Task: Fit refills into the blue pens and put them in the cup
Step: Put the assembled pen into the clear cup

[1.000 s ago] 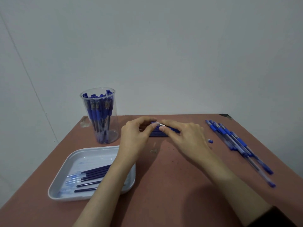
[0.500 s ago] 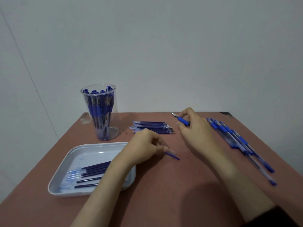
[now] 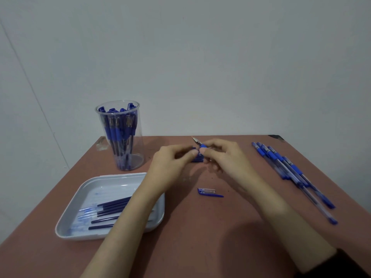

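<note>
Right hand (image 3: 226, 157) is the one I can read best from here: its thumb and fingers pinch a pen (image 3: 203, 146) by the blue grip, held just above the far middle of the table (image 3: 200, 237), with the metal tip pointing up and to the left. My view of the left hand (image 3: 172, 159) is blurred; its fingers are curled and its thumb tip sits right beside the pen's grip, but I cannot tell whether it actually holds anything. Under both hands I can see part of a small pile of refills (image 3: 197, 159) lying flat on the table. Nearer to me, between the forearms, a pen cap (image 3: 207, 192) lies on its own. At the far left stands the clear cup (image 3: 138, 145), upright, with a bunch of blue pens (image 3: 118, 127) standing in it. In front of the cup is a white tray (image 3: 112, 176) with several dark sticks (image 3: 112, 207) in it, partly hidden by the left forearm. Along the right side I see a row of loose pens (image 3: 278, 157) lying side by side, well apart from the hands.
</note>
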{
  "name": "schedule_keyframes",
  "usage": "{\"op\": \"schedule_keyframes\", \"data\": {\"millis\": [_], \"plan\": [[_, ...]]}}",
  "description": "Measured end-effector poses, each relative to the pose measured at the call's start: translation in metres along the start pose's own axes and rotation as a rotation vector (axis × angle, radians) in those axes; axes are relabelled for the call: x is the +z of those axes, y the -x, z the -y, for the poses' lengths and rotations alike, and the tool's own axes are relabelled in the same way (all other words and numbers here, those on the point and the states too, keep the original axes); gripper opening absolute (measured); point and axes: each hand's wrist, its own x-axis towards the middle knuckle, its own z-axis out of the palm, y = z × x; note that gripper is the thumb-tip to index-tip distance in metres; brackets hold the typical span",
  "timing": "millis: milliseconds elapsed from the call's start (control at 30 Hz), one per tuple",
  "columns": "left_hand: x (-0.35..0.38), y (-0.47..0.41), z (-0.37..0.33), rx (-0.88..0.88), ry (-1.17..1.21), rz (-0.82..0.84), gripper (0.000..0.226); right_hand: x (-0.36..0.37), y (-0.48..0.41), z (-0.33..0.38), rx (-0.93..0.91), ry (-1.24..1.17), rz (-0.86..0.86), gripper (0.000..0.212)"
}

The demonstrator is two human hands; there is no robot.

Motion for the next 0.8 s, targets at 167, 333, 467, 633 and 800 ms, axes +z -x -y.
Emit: {"op": "schedule_keyframes", "data": {"millis": [167,333,467,633,800], "plan": [[0.000,0.005,-0.011,-0.061,0.607,0.137,0.025,0.003,0.006,0.012,0.191,-0.510,0.297,0.043],[0.005,0.007,-0.016,-0.164,0.854,0.126,0.020,0.000,0.005,0.007,0.269,-0.630,0.378,0.021],[0.007,0.006,-0.015,-0.170,0.847,0.014,0.013,0.005,0.007,0.008,0.170,-0.508,0.276,0.022],[0.006,0.005,-0.012,-0.164,0.837,-0.109,0.008,0.012,0.008,0.006,-0.096,-0.232,0.120,0.019],[0.007,0.004,-0.013,-0.179,0.935,-0.055,0.022,0.019,0.008,0.001,-0.187,-0.149,0.024,0.016]]}}
